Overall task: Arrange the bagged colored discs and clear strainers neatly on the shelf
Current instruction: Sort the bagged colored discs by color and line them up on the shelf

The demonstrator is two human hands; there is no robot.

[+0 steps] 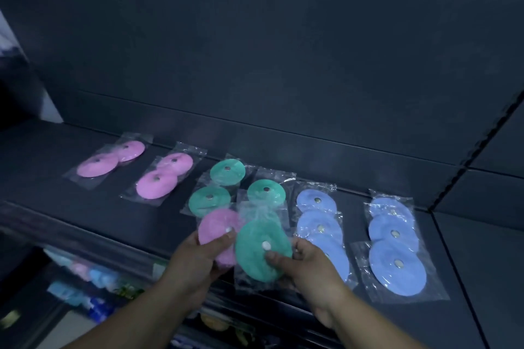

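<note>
Left hand (195, 256) grips pink disc bag (215, 231), right hand (309, 266) pinches green disc bag (262, 249) — both held just over shelf (85, 224) front edge.

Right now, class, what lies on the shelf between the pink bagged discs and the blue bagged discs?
A clear plastic bag of green round discs and a second green-disc bag beside it, in the head view.

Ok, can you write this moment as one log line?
left hand: holds pink disc bag | right hand: holds green disc bag | shelf: pink bags, green bags, blue bags lying flat
</note>
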